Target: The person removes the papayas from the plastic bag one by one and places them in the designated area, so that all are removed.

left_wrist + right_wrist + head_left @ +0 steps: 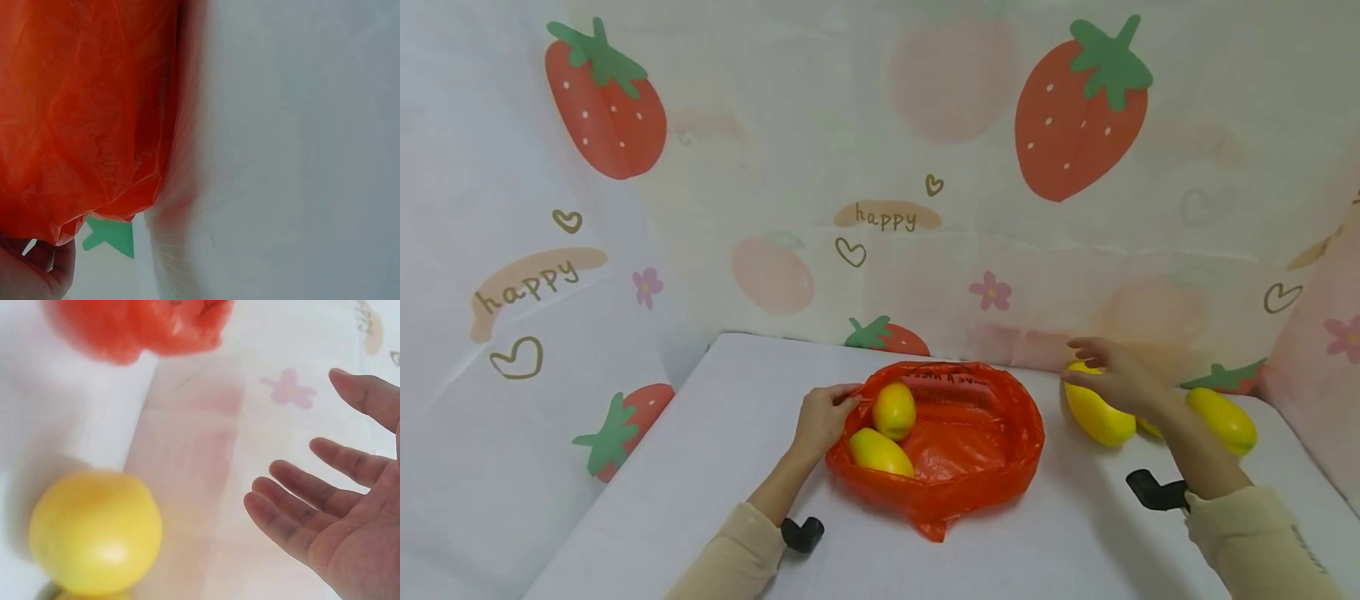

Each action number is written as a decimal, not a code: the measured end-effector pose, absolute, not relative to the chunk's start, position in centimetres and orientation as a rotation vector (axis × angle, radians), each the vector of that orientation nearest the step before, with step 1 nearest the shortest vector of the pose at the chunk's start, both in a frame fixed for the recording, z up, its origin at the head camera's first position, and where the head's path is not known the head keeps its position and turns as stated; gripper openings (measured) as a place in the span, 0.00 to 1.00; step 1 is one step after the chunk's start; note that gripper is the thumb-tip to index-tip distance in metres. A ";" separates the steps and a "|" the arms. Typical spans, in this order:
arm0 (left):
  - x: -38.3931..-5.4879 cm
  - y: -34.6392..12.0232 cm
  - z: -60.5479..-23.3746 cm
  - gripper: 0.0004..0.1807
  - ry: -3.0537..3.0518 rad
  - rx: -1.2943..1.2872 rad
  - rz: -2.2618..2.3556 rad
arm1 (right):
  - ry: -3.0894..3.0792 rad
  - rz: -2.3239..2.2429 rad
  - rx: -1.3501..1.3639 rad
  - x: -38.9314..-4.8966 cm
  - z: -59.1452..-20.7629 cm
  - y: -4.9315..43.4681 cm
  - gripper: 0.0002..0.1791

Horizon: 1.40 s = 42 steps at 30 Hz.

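Observation:
An open red plastic bag [943,462] sits on the white table, its rim spread wide. Inside, toward its left side, lie two yellow oval fruits: one upright [895,411] and one on its side [880,454]. My left hand [820,423] pinches the bag's left rim; in the left wrist view its fingers meet the red plastic [81,112] from below. Over to the right, my right hand [1116,379] hovers above a yellow fruit [1105,421], holding nothing. Its fingers are spread and slightly bent in the right wrist view, apart from the yellow fruit [97,531] there.
Another yellow fruit [1222,421] lies near the table's right end, and one more [1148,427] is mostly hidden behind my right forearm. A cloth backdrop [880,150] with strawberries and hearts stands along the back edge of the table [700,467].

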<state>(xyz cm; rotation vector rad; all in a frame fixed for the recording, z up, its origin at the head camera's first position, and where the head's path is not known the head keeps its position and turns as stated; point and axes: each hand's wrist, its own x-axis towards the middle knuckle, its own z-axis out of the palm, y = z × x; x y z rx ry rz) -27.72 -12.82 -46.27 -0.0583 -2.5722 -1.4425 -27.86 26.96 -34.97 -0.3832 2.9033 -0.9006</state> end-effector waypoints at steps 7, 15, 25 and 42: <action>-27.7 -12.7 -46.3 0.14 -2.579 -0.030 -1.481 | 2.851 -0.992 -0.376 -27.8 -35.3 25.2 0.41; -28.0 -12.6 -46.1 0.14 -2.585 -0.030 -1.463 | 2.821 -1.083 -0.487 -28.0 -35.9 22.8 0.34; -28.1 -12.7 -46.2 0.13 -2.573 -0.037 -1.463 | 2.721 -1.115 -0.555 -28.1 -37.4 19.6 0.35; -28.0 -12.7 -46.2 0.13 -2.561 -0.053 -1.455 | 2.658 -1.062 -0.627 -27.1 -38.2 13.8 0.29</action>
